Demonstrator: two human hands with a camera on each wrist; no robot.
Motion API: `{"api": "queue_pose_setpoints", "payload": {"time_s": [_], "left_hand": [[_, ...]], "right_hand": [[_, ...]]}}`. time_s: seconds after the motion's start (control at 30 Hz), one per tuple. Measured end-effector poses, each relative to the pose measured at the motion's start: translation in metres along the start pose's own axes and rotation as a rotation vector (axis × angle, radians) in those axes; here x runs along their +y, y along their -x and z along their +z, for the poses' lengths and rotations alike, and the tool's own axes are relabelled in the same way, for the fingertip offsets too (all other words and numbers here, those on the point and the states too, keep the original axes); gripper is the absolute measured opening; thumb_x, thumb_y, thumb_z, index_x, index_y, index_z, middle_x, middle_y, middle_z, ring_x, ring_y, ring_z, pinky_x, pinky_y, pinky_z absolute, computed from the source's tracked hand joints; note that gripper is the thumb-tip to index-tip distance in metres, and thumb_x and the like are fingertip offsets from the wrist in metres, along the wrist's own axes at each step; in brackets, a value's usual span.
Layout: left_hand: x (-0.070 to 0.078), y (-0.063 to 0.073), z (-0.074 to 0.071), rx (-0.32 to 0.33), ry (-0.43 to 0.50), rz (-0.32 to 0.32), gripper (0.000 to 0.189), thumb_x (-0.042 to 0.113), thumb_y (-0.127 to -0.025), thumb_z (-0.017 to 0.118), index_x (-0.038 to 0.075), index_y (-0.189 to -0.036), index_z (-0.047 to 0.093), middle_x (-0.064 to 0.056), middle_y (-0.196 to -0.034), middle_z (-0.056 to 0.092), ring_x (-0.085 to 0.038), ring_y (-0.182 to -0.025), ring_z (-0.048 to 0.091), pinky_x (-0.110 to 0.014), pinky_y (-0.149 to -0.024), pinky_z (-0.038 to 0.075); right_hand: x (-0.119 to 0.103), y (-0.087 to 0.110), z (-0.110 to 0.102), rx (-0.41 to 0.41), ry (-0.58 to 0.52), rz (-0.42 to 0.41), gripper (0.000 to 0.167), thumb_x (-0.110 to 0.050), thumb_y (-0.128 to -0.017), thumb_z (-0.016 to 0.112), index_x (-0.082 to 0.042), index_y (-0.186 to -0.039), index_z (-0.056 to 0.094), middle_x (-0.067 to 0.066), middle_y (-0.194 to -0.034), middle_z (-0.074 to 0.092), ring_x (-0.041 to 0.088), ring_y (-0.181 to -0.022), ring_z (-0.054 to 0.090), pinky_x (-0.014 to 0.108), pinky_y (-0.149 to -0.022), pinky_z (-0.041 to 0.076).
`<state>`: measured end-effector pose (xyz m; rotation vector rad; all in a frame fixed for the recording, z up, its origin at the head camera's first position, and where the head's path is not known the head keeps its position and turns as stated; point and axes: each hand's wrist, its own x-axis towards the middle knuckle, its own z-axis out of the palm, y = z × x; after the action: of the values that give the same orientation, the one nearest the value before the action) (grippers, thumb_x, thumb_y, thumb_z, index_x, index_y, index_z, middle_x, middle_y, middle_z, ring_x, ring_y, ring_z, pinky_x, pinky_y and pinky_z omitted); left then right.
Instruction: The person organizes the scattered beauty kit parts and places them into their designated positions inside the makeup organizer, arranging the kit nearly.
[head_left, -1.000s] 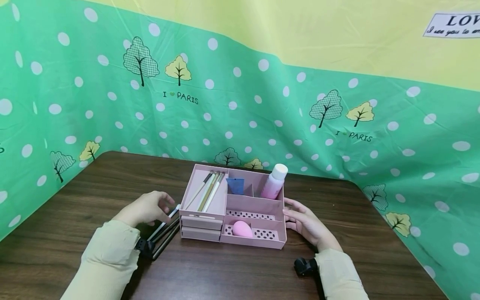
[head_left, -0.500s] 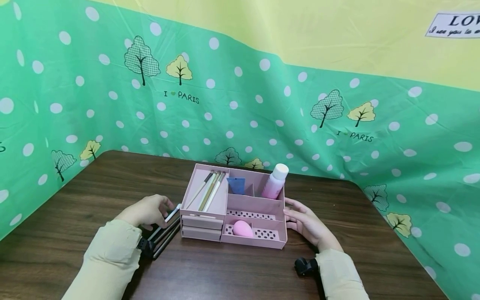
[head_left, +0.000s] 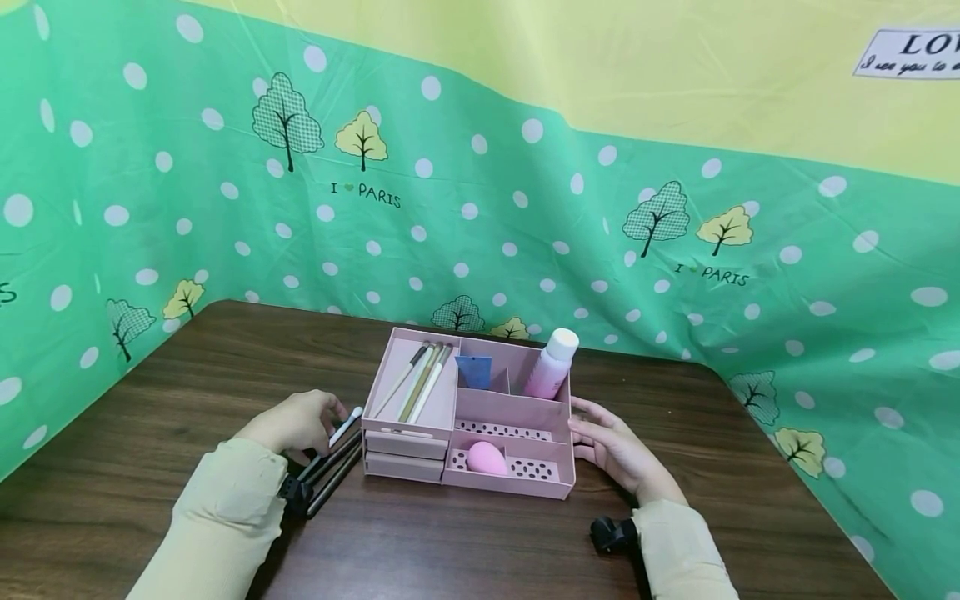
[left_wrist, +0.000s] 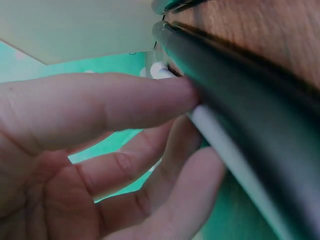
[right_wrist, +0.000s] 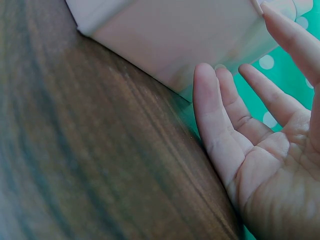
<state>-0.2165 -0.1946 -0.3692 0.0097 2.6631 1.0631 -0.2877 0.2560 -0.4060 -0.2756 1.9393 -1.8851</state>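
At the left of a pink desk organizer (head_left: 517,410), my left hand (head_left: 296,423) pinches a thin white pen-like stick (head_left: 345,427) between thumb and fingers. In the left wrist view, the white stick (left_wrist: 235,160) runs close along a thick dark stick (left_wrist: 235,80). Several dark pencil-like sticks (head_left: 335,480) lie beside it on the table. My right hand (head_left: 618,454) touches the organizer's right side wall with fairly straight fingers. Its palm (right_wrist: 280,185) faces that wall in the right wrist view, with nothing held.
Several slim brushes or pencils (head_left: 415,383) lie in the organizer's top-left tray. A blue packet (head_left: 474,372), a pink bottle with white cap (head_left: 551,367) and a pink makeup sponge (head_left: 486,457) fill other compartments. Below the tray sit two drawers (head_left: 405,467). A polka-dot curtain (head_left: 480,192) hangs behind.
My left hand has lowered slightly and moved a little right onto the white stick, its fingers closing about it. The right hand stays at the organizer's side.
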Motion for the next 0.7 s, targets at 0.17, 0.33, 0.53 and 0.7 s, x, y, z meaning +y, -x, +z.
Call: {"api": "queue_pose_setpoints", "payload": {"time_s": [0.17, 0.33, 0.53, 0.7], "left_hand": [[-0.001, 0.002, -0.001, 0.011, -0.019, 0.004, 0.048, -0.012, -0.068, 0.064, -0.002, -0.114, 0.06, -0.011, -0.089, 0.063, -0.021, -0.071, 0.061, -0.034, -0.054, 0.057], [-0.001, 0.005, -0.005, 0.021, -0.004, 0.016, 0.051, -0.01, -0.068, 0.064, -0.002, -0.118, 0.059, -0.011, -0.089, 0.065, -0.02, -0.069, 0.062, -0.032, -0.055, 0.057], [0.0, 0.007, -0.009, 0.0, 0.017, 0.018, 0.053, -0.01, -0.069, 0.064, -0.001, -0.121, 0.058, -0.012, -0.092, 0.069, -0.02, -0.073, 0.065, -0.034, -0.058, 0.058], [0.001, 0.006, -0.011, -0.008, 0.021, 0.021, 0.052, -0.009, -0.072, 0.064, -0.003, -0.123, 0.057, -0.016, -0.096, 0.07, -0.021, -0.076, 0.066, -0.037, -0.06, 0.059]], "right_hand": [[0.0, 0.0, 0.0, 0.001, -0.007, -0.002, 0.07, -0.018, -0.1, 0.056, 0.001, -0.155, 0.018, 0.0, -0.115, 0.064, 0.011, -0.099, 0.067, 0.029, -0.088, 0.056], [0.0, 0.0, 0.0, 0.002, -0.003, -0.001, 0.07, -0.018, -0.1, 0.056, 0.001, -0.155, 0.017, 0.0, -0.115, 0.064, 0.011, -0.099, 0.067, 0.029, -0.088, 0.056], [0.0, 0.0, 0.0, 0.003, -0.003, -0.003, 0.07, -0.018, -0.1, 0.056, 0.001, -0.155, 0.017, 0.0, -0.115, 0.064, 0.011, -0.098, 0.067, 0.028, -0.088, 0.056], [0.0, 0.0, 0.0, 0.004, -0.005, -0.003, 0.07, -0.018, -0.1, 0.056, 0.001, -0.155, 0.017, 0.0, -0.116, 0.064, 0.011, -0.098, 0.067, 0.028, -0.088, 0.056]]}}
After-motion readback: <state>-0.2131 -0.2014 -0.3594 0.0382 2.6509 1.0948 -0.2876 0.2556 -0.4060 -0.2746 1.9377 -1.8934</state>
